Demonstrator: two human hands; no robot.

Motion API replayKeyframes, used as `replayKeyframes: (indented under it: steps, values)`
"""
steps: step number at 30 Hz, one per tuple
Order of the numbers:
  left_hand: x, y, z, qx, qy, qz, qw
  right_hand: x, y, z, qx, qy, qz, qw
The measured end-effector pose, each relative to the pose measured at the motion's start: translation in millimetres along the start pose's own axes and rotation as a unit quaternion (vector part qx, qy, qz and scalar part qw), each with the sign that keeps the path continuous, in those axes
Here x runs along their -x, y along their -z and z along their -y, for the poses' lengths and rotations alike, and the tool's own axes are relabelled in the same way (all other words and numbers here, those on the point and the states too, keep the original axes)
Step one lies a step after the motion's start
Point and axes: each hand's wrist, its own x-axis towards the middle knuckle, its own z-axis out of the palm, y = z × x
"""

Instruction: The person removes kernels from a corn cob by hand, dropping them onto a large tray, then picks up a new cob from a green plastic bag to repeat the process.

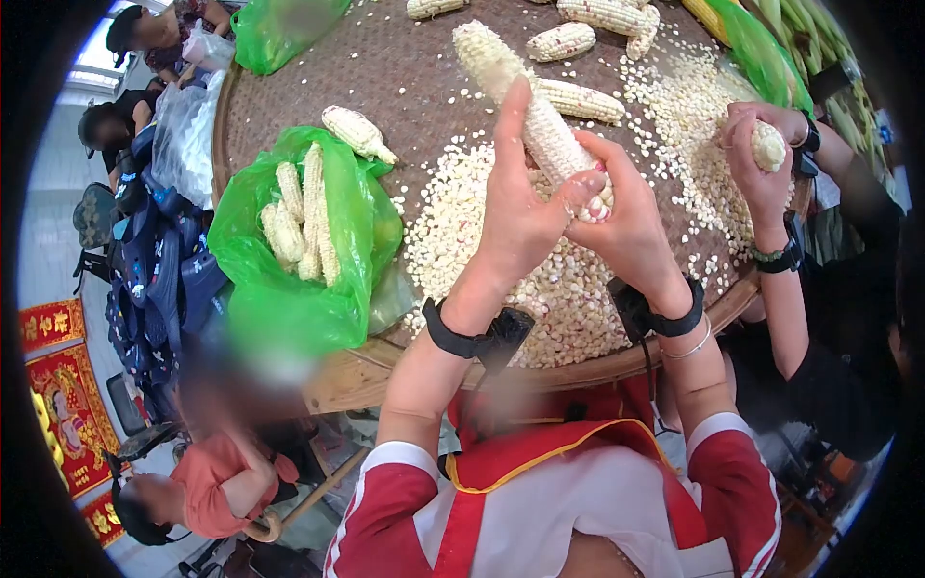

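A corn cob point(547, 130), mostly stripped, slants up and away between both hands, with a few white and reddish kernels left at its near end. My left hand point(520, 197) is closed round its side, the index finger stretched along it. Closed on the near end is my right hand point(621, 217), its thumb by the remaining kernels. Below them lies a heap of loose white kernels point(568, 313) on the round woven tray point(414, 96). Behind the held cob rests another ear of corn point(583, 101), still with kernels.
Left of my hands, a green plastic bag point(356, 250) holds several bare cobs point(313, 212), with an ear point(356, 132) beside it. More ears point(562, 41) lie at the far side. At right, a co-worker's hands point(766, 178) hold a cob above scattered kernels point(689, 125). Other people sit at left.
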Motion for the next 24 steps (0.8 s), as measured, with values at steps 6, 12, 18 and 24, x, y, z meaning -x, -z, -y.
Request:
replayKeyframes:
  steps: [6,12,18,24]
  values:
    - [-3.5,5.2,4.6,0.100,0.061,-0.011,0.993,0.0,0.7,2.7,-0.022,-0.037,0.020,0.999]
    - [-1.1,4.2,4.1,0.105,0.055,0.004,0.993,-0.5,2.5,-1.7,-0.017,-0.003,0.013,1.000]
    - [-1.4,7.4,1.5,0.146,0.082,0.008,0.986,0.1,1.6,1.3,-0.008,-0.016,0.008,1.000]
    - [-3.5,10.1,8.9,0.128,0.037,-0.019,0.991,-1.1,6.5,2.5,-0.012,-0.027,0.057,0.998]
